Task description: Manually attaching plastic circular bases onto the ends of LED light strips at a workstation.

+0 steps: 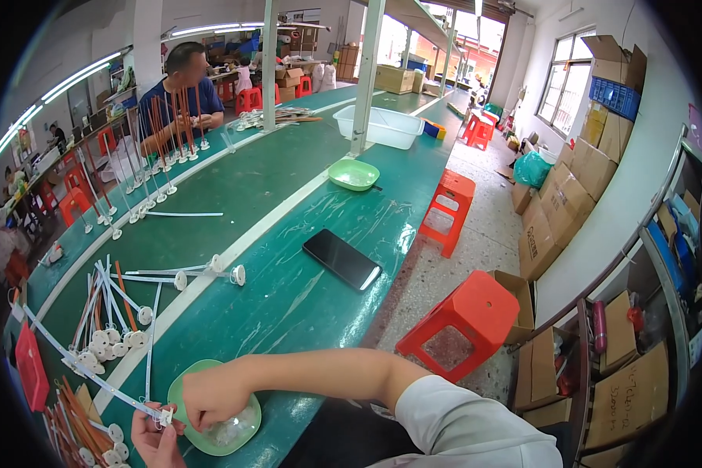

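Note:
Close in front of me, my left hand (157,438) pinches the white end fitting of a long pale strip (105,384), which runs up and away to the left. Beside it, my right hand (214,392) reaches over a light green bowl (247,434), its fingers bunched downward at the bowl's left side. Small clear pieces (238,427) lie in the bowl. What the right fingertips hold, if anything, is hidden. Pale strips with round white ends (111,341) are heaped just beyond my left hand. Nearer the left edge lie brown strips with similar white ends (78,429).
A black phone (342,259), another green bowl (354,175) and a white tub (378,126) rest on the green table. Brown rods (181,129) stand upright near a seated co-worker (181,93). Red stools (468,316) and cartons (558,214) line the right.

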Action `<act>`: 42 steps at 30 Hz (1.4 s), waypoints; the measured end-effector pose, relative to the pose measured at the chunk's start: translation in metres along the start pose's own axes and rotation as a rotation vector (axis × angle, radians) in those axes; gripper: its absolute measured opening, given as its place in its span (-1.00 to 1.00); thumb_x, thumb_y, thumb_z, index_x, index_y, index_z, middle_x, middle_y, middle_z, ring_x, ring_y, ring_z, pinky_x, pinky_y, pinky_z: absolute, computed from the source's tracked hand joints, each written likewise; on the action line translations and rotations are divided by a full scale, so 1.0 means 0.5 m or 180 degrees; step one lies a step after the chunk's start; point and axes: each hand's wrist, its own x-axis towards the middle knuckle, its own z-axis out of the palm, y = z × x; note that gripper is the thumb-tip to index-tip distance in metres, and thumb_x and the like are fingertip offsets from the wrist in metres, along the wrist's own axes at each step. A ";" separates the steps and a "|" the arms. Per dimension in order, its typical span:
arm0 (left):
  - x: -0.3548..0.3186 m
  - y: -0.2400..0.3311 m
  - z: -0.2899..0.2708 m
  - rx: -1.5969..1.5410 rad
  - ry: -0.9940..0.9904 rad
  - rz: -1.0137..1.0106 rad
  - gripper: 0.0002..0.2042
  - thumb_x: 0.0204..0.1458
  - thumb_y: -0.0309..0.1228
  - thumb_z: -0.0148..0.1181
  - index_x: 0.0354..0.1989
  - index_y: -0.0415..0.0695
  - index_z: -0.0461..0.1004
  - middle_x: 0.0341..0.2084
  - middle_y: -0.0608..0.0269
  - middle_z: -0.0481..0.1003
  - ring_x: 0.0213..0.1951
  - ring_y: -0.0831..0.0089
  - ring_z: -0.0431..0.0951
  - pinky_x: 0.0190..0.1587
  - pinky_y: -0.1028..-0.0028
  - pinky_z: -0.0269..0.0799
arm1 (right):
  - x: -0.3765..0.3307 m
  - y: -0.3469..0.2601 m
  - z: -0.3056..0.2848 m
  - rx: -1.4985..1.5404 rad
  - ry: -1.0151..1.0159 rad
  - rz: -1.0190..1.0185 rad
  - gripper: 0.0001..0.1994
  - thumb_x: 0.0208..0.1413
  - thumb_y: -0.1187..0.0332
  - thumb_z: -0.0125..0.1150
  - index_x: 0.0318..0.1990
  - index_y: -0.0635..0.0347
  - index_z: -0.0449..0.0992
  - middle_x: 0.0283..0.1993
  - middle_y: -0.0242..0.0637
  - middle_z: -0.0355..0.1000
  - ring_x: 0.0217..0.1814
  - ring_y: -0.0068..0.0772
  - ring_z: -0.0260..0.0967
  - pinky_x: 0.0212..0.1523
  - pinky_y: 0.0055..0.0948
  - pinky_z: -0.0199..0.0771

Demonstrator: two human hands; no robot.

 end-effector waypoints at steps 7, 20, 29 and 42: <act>0.008 -0.017 -0.009 0.0184 0.0258 -0.0023 -0.70 0.08 -0.60 0.22 0.02 -0.22 0.43 -0.23 0.21 0.55 -0.25 0.46 0.55 -0.16 0.50 0.48 | -0.007 -0.012 -0.012 0.0174 -0.0139 0.0465 -0.83 -0.18 0.46 0.24 -0.37 0.26 0.66 -0.52 -0.35 0.59 -0.47 -0.38 0.56 -0.35 -0.39 0.53; 0.002 0.022 0.034 -0.0372 0.0224 0.0259 -0.50 -0.04 -0.51 0.36 0.09 -0.31 0.35 -0.10 0.15 0.49 -0.06 0.38 0.53 0.06 0.34 0.46 | 0.005 -0.046 -0.042 0.1759 0.1256 0.0497 -0.90 0.15 0.50 0.21 -0.19 0.30 0.55 -0.38 -0.26 0.58 -0.46 -0.57 0.52 -0.41 -0.55 0.56; -0.014 0.048 0.027 -0.0567 -0.0083 0.0117 -0.56 -0.03 -0.55 0.33 0.07 -0.36 0.44 0.18 -0.13 0.34 0.12 0.19 0.47 0.16 0.12 0.46 | 0.004 -0.052 -0.034 0.1682 0.1520 0.0850 -0.83 0.07 0.50 0.33 -0.16 0.32 0.62 -0.38 -0.25 0.60 -0.35 -0.57 0.57 -0.27 -0.55 0.58; -0.009 0.036 0.023 -0.0325 -0.0286 0.0339 -0.59 0.01 -0.54 0.27 0.07 -0.36 0.47 0.21 -0.13 0.32 0.03 0.20 0.54 0.07 0.16 0.53 | 0.018 -0.053 0.000 -0.0354 0.2541 0.0233 -0.85 -0.01 0.59 0.30 -0.24 0.31 0.63 -0.38 -0.24 0.59 -0.36 -0.43 0.58 -0.38 -0.51 0.55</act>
